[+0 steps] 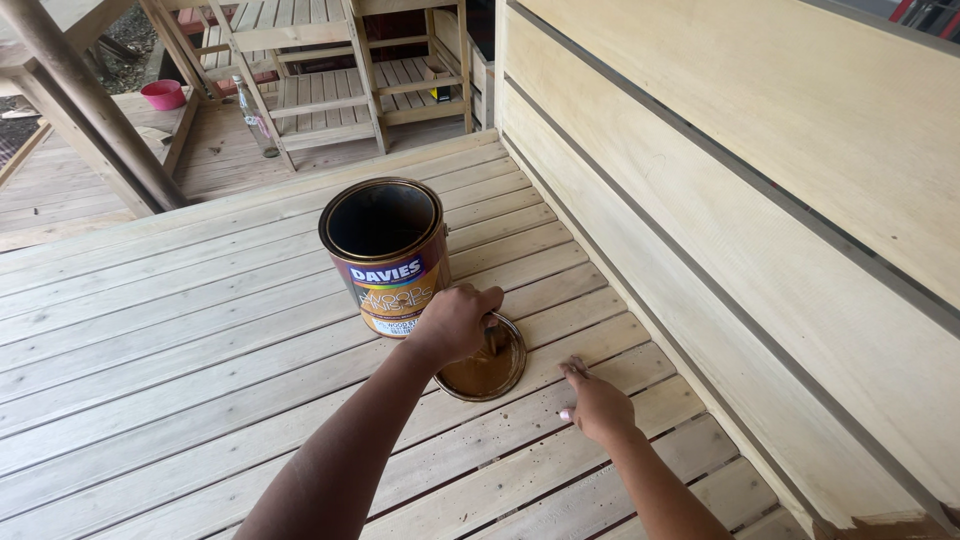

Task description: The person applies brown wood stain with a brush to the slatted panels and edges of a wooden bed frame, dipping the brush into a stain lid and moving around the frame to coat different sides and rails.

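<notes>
While one open paint can [388, 255] stands by, left hand [458, 322] grips something in one lid [484, 364]; right hand [598, 404] lies flat, holding nothing.

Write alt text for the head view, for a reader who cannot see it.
A person's left hand reaches over a round lid coated with brown stain, lying beside an open can on a pale plank deck. The right hand rests fingertips-down on the planks nearby. A light wooden wall runs along the right; a pink bowl and glass bottle sit farther back.
</notes>
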A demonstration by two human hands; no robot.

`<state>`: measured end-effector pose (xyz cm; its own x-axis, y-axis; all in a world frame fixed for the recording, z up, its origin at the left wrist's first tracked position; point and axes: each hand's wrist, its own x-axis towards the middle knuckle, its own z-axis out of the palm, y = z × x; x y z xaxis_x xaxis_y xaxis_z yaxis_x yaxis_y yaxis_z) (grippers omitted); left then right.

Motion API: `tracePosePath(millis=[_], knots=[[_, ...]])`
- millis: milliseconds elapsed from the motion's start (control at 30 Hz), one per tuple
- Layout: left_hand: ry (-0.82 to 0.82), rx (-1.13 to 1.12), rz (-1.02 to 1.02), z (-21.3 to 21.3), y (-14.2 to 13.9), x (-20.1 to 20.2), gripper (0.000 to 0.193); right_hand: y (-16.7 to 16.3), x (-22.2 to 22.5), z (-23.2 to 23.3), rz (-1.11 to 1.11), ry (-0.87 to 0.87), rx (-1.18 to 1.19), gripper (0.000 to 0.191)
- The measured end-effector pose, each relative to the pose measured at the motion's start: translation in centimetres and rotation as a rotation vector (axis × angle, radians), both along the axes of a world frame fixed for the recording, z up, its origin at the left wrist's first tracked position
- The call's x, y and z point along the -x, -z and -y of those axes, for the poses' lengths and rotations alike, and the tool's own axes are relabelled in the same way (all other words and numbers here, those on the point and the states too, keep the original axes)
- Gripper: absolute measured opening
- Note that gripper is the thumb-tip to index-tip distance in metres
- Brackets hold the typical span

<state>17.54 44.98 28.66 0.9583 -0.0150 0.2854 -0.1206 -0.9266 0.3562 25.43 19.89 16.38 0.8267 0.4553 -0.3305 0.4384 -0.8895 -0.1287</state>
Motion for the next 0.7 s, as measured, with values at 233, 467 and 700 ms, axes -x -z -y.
tracePosePath(millis=[233, 467, 700], knots=[[-0.039, 0.087, -0.087, 0.7, -0.4, 1.2, 0.032, 0.6, 0.2, 0.4, 0.021, -0.01, -0.019, 0.083], [0.009, 0.361, 0.115, 0.5, 1.3, 3.3, 0.028, 0.9, -0.2, 0.6, -0.014, 0.032, -0.024, 0.083], [0.032, 0.406, -0.119, 0.1, 1.7, 4.4, 0.028, 1.7, -0.7, 0.7, 0.006, 0.007, -0.038, 0.085]])
